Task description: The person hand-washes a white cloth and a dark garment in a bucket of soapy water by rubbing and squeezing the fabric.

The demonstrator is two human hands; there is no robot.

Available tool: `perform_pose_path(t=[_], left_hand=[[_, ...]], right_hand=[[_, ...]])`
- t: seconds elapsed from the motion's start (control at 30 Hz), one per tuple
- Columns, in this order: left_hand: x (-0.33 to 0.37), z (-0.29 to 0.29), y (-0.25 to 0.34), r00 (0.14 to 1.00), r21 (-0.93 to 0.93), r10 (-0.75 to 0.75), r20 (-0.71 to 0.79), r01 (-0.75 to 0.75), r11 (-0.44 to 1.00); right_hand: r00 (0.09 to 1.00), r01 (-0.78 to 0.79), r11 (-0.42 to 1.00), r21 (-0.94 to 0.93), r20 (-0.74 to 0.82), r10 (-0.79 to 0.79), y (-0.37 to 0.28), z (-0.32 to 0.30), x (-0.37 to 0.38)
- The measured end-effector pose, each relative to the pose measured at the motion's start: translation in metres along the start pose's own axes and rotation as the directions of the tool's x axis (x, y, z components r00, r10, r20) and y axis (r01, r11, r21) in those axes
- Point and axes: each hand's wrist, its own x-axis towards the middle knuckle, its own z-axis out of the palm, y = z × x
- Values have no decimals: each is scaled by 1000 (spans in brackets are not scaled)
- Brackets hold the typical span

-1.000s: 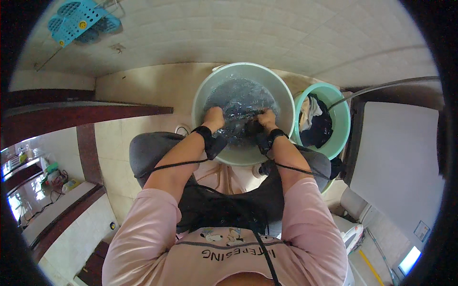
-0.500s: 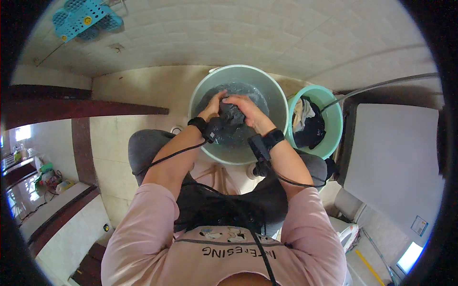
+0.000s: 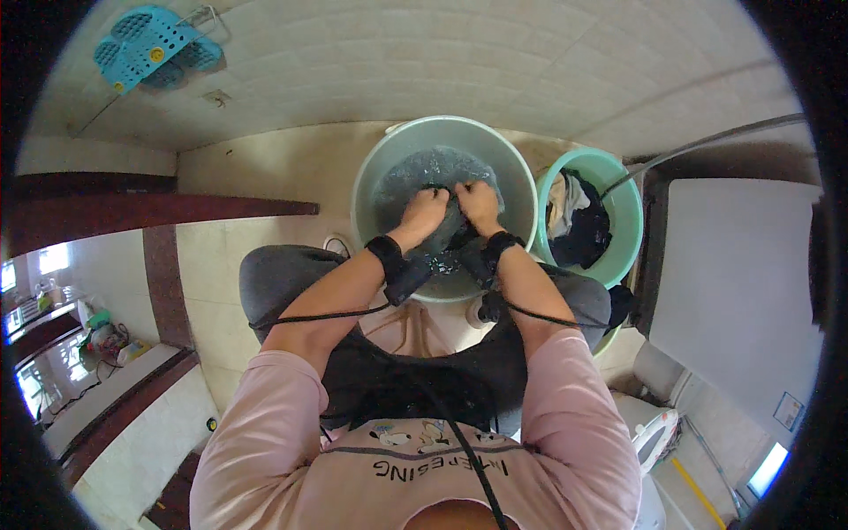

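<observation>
A large pale grey-green basin [image 3: 358, 177] stands on the floor between my knees, with cloudy, bubbly water [image 3: 433, 163] inside. Both hands are in it, gripping a dark cloth [image 3: 452, 231] that lies partly in the water. My left hand [image 3: 425, 215] is closed in a fist on the cloth's left side. The fingers of my right hand [image 3: 478, 203] are curled round its right side, close to the left. What sort of garment it is cannot be made out. Black straps with small devices and cables sit on both wrists.
To the right, touching the basin, is a mint-green bucket [image 3: 632, 212] holding dark clothes [image 3: 583, 231] and a beige-grey cloth [image 3: 564, 203]. A grey hose [image 3: 707, 141] runs above it. A white appliance [image 3: 729, 256] stands farther right. Blue slippers [image 3: 146, 49] hang on the far-left wall.
My hands have gone from cupping the bunched dark cloth to gripping it with knuckles up, slightly lower and farther right. The cloth has spread out downward between them.
</observation>
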Motion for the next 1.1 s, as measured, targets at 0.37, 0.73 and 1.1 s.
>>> perform_pose_path(t=[0.37,0.73,1.1], left_hand=[[2,4,-54,964,738,-65,258,-153,657],[52,22,-97,924,-146,-71,-377,17,989],[2,-25,10,973,-653,-24,231,174,737]], right_hand=[[826,494,862,-117,372,-423,54,69,-8],[792,-573,477,667,600,112,6,17,3],[897,-303,580,756,431,-93,-69,-26,-25]])
